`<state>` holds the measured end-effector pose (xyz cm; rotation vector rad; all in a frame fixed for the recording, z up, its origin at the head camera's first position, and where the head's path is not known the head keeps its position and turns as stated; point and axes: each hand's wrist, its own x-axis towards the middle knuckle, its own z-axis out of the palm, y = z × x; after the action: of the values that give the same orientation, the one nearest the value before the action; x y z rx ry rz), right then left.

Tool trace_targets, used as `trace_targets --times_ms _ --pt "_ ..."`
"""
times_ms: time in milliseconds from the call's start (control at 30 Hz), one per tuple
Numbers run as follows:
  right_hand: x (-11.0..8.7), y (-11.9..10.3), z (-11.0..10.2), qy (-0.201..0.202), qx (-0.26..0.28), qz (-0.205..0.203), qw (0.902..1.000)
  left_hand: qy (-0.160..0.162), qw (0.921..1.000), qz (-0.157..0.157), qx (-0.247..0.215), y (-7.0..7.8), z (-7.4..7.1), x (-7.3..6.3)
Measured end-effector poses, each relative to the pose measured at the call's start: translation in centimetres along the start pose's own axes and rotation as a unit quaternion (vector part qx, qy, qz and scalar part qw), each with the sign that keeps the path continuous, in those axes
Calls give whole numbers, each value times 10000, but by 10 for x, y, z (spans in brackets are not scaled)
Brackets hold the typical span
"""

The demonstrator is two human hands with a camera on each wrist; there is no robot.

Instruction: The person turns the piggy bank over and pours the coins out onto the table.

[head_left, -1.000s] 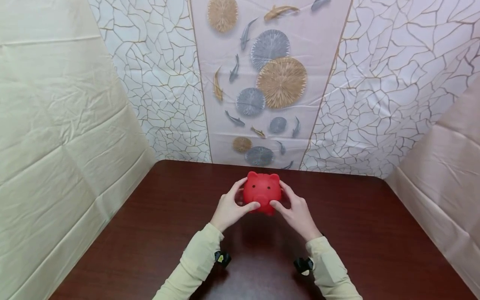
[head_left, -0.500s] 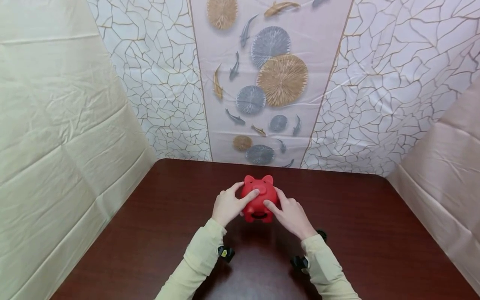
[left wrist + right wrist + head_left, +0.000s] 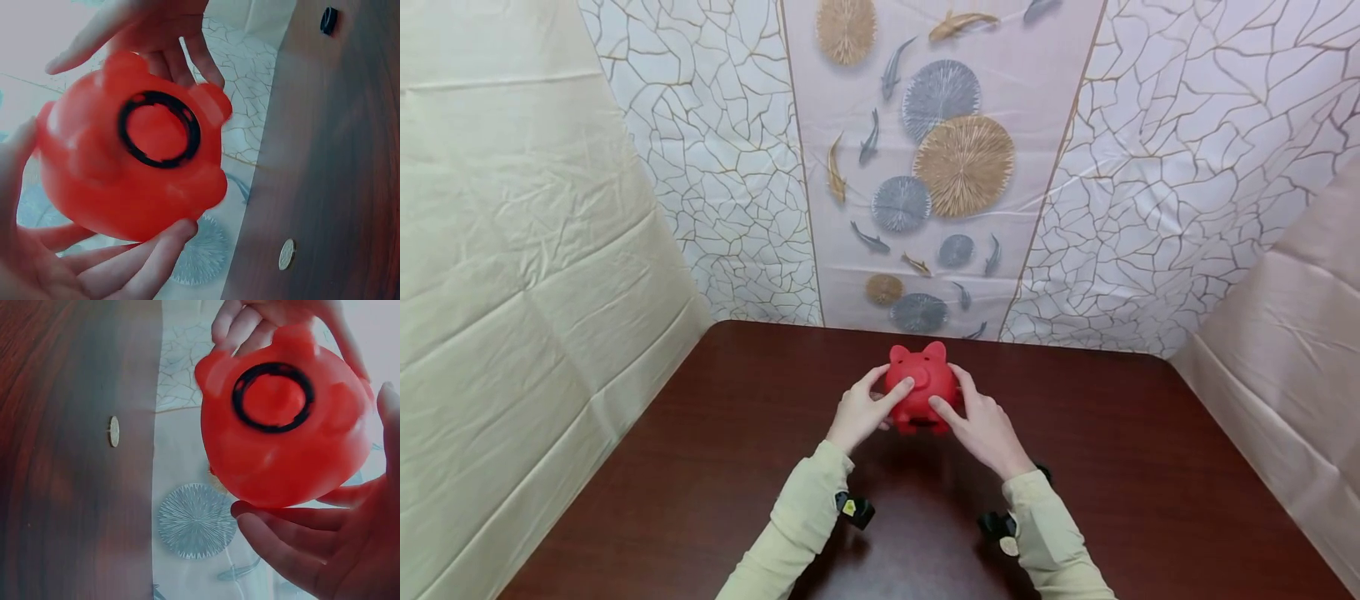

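Both hands hold a red piggy bank (image 3: 925,375) up over the dark table, its snout tilted upward. My left hand (image 3: 856,414) grips its left side, thumb across the front near the snout. On the other side, my right hand (image 3: 988,423) grips it with the thumb low on the front. The wrist views look at the underside, where a black ring (image 3: 159,129) surrounds a round area between the stubby feet. In the right wrist view a coin (image 3: 114,431) lies on the table below the bank. The bank's back is hidden in the head view.
A small black round piece (image 3: 329,20) lies on the wooden table (image 3: 715,483), seen in the left wrist view. Patterned cloth (image 3: 745,167) hangs behind the table, and pale cloth (image 3: 535,275) walls its left side.
The piggy bank has tipped back from facing level, so its snout points higher and its underside shows. It dipped slightly, then rose again. Both hands have kept their hold, with the thumbs shifted.
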<state>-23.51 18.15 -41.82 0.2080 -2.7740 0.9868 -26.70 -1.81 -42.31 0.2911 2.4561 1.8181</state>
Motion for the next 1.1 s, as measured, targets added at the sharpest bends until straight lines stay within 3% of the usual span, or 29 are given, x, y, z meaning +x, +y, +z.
trace_targets --times_ms 100,267,467,600,833,933,1100 --pt "0 3 0 -112 155 72 9998 -433 9976 172 -505 -1 1 -1" --pt "0 9 1 -205 690 -287 9970 -876 9904 788 -728 -5 2 0" --pt "-2 11 1 48 1061 -1109 9881 -896 9833 1403 -741 -8 3 -1" --pt "-1 8 2 479 1012 -1681 9794 -540 9776 1917 -687 -6 6 -2" --pt "1 5 5 1347 945 -2291 9594 232 9479 3156 -365 13 8 -19" --pt "1 4 7 1648 792 -2592 9484 486 9305 3629 -125 10 8 -21" --pt "1 5 10 2167 604 -3353 9149 735 8977 4345 24 -8 12 -12"
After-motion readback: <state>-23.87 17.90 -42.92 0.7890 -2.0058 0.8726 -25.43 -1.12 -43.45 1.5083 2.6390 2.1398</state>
